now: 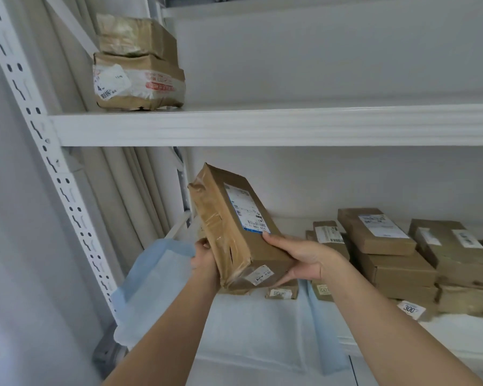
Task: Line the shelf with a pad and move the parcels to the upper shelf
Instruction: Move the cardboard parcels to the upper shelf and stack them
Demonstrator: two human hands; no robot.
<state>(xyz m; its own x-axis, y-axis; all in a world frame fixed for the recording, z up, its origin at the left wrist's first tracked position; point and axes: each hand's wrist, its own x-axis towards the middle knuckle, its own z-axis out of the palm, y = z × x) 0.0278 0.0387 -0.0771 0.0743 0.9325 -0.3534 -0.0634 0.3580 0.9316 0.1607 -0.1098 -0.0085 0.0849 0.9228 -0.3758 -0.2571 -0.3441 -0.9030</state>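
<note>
Parcel (236,229), stiff taped cardboard and probably light, gripped at its lower end by both hands (299,260) below the upper shelf (262,126)

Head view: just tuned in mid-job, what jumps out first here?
A brown taped parcel held up in front of the lower shelf, left hand on its taped side, right hand under its near end. Two parcels are stacked at the upper shelf's left end. A blue pad lines the lower shelf, with more parcels piled at right.
</note>
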